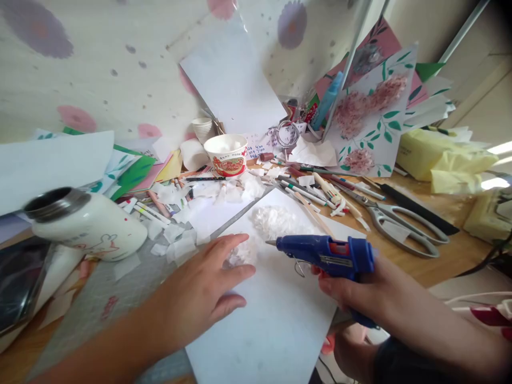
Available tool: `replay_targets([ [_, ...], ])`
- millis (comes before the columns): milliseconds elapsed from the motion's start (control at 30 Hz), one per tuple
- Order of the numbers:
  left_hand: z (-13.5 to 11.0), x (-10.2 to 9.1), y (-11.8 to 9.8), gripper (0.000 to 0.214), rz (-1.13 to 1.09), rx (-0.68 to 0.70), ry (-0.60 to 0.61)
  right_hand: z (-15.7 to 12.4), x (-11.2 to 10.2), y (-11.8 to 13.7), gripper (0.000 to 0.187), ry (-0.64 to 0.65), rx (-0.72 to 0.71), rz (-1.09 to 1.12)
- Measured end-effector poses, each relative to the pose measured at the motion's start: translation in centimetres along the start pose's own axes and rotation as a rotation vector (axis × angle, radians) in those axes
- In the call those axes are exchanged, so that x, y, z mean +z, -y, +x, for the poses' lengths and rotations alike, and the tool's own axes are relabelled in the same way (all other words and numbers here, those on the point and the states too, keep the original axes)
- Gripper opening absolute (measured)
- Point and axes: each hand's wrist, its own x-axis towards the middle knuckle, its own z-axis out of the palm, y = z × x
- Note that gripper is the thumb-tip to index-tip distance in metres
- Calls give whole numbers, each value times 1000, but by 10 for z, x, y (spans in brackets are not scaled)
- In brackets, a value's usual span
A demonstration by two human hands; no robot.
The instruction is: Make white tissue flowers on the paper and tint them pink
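My right hand (352, 288) is wrapped round a blue hot glue gun (320, 253), whose metal nozzle points left above a white sheet of paper (260, 325). Fingers apart, my left hand (216, 280) reaches over the sheet beside a small whitish clump (244, 252), partly hidden by the fingers. Whether the fingertips touch that clump I cannot tell. Beyond the nozzle, a larger fluffy mound of white bits (276, 221) lies on the sheet's far part.
Scissors (400, 224), scattered markers (304, 192) and paper scraps (180, 242) surround the sheet. A white bottle (92, 224) leans at left on the cutting mat (100, 314). A paper bowl (226, 154) and a flower-decorated card (372, 117) stand at the back.
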Motion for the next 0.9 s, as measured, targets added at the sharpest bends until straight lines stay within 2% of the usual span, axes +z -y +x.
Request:
replay_targets([
  [100, -1, -2, 4, 28, -32, 3, 1, 2, 5, -3, 17, 166, 34, 84],
  [167, -1, -2, 7, 29, -36, -2, 16, 2, 7, -4, 18, 217, 55, 59],
  [267, -2, -2, 8, 31, -25, -15, 34, 2, 9, -6, 18, 214, 62, -30],
  [467, 0, -4, 2, 30, -27, -52, -12, 6, 16, -10, 10, 193, -17, -166],
  [700, 2, -6, 2, 29, -35, -41, -10, 11, 16, -2, 18, 216, 81, -387],
  [900, 2, -7, 1, 31, -36, -50, 5, 10, 14, -2, 17, 246, 57, -396],
])
